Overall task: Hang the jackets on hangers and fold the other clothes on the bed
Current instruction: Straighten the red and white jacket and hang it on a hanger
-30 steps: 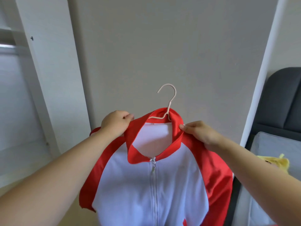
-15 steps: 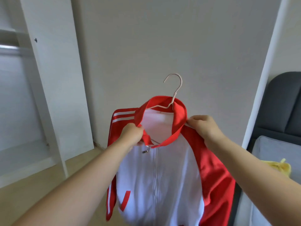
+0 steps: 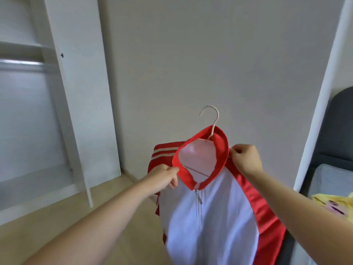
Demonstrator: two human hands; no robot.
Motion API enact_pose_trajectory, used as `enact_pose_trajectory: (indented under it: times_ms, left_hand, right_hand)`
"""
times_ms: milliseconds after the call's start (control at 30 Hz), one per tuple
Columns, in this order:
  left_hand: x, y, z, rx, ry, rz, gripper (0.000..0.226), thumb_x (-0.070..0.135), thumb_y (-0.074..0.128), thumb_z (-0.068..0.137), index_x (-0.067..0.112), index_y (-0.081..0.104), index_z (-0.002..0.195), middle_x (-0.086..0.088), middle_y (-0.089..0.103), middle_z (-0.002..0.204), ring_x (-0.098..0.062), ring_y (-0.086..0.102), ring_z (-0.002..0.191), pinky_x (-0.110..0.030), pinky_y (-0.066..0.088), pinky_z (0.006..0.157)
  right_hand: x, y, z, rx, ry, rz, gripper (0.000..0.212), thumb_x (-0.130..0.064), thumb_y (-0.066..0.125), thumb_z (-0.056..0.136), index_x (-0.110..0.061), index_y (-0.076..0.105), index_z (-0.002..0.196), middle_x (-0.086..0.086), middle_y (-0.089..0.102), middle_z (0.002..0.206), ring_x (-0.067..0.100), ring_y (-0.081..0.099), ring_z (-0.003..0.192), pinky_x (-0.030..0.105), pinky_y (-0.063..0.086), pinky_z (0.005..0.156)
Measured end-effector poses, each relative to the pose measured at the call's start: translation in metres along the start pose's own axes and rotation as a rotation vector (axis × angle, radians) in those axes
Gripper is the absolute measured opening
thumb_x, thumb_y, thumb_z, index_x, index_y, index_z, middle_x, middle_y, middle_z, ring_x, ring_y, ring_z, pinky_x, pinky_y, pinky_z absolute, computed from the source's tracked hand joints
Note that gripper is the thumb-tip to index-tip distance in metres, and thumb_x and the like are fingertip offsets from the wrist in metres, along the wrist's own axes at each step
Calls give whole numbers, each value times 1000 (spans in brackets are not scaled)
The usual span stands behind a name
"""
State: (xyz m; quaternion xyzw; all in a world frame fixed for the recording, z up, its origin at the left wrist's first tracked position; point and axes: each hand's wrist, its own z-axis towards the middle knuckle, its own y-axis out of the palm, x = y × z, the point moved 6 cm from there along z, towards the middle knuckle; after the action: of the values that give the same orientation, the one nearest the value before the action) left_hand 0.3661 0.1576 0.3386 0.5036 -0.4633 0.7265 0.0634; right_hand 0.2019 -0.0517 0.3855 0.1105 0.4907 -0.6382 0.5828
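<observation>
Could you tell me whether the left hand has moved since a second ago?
Yes: the left hand slid down the jacket collar toward the zip, slightly rightward, away from the wardrobe panel.

Bedroom in a private home.
You stand facing an open white wardrobe (image 3: 76,92) with a metal hanging rail (image 3: 21,63). At your right is a bed (image 3: 332,180) with a dark padded headboard (image 3: 338,121). Plain walls (image 3: 191,54), pale wood floor (image 3: 57,226).

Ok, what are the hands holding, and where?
Both hold the jacket by its collar: the left hand pinches the lower front edge, and the right hand grips the opposite side. The hanger hook sticks up, untouched.
</observation>
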Motion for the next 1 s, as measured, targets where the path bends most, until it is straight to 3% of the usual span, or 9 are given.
enact_pose_trajectory:
  times_ms: [133, 200, 433, 533, 600, 700, 800, 900, 1000]
  left_hand:
    - [34, -59, 0, 372, 351, 289, 27, 47, 48, 91, 29, 66, 102, 5, 63, 114, -16, 53, 113, -31, 40, 93]
    - [55, -59, 6, 323, 470, 548, 37, 35, 52, 95, 18, 54, 128, -3, 53, 132, -23, 43, 127, -33, 34, 104]
    - [85, -55, 9, 374, 388, 241, 40, 25, 63, 89, 17, 46, 54, -12, 59, 64, -35, 61, 78, -33, 35, 61]
    - [85, -56, 7, 405, 336, 157, 42, 26, 64, 88, 14, 48, 52, -15, 60, 60, -33, 61, 69, -31, 35, 60]
    - [83, -58, 6, 414, 293, 117, 43, 27, 65, 87, 13, 47, 50, -8, 51, 51, -28, 51, 59, -30, 34, 58]
    - [83, -61, 2, 394, 237, 66, 45, 27, 69, 83, 13, 44, 48, 1, 41, 45, -20, 41, 53, -29, 31, 55]
    - [79, -81, -7, 433, 177, -50, 51, 37, 70, 80, 15, 41, 45, 7, 36, 38, -16, 35, 46, -30, 27, 51]
    - [67, -111, -14, 548, 103, -212, 42, 52, 61, 81, 12, 68, 72, -7, 67, 71, -26, 62, 72, -33, 46, 68]
    - [61, -113, -13, 568, 61, -218, 46, 51, 60, 72, 7, 71, 78, -11, 69, 75, -26, 65, 76, -31, 48, 68]
  right_hand:
    - [-21, -14, 4, -87, -108, 63, 33, -22, 67, 83, -11, 61, 52, 12, 57, 56, 13, 43, 55, 31, 36, 55]
    - [-38, -25, 6, -70, -186, 68, 32, -19, 67, 83, -13, 62, 52, 8, 57, 54, 10, 42, 52, 29, 35, 53]
    - [-66, -58, 9, 144, -355, -146, 20, -8, 56, 86, 2, 71, 76, 21, 64, 73, 30, 60, 72, 35, 40, 62]
    - [-57, -70, 10, 176, -109, -4, 52, -38, 49, 93, 6, 66, 72, 24, 65, 69, 36, 63, 71, 37, 45, 63]
    - [-57, -38, -7, -224, 73, -86, 63, -54, 48, 90, 0, 62, 60, 11, 61, 48, 21, 60, 46, 27, 44, 50]
    - [-55, 4, -44, -617, 95, -334, 45, -30, 52, 86, -5, 56, 49, 0, 51, 32, 13, 48, 28, 15, 39, 37]
    - [-65, -17, -25, -275, 28, -228, 38, -15, 47, 78, -5, 48, 42, 0, 41, 26, 13, 41, 25, 17, 36, 36]
    - [-64, -50, -14, 52, 72, 56, 24, -13, 52, 73, -6, 50, 50, 8, 40, 44, 21, 36, 43, 28, 36, 50]
    - [-61, -23, -41, -283, -57, -253, 29, -12, 56, 78, -10, 53, 50, 4, 49, 43, 17, 44, 41, 26, 37, 49]
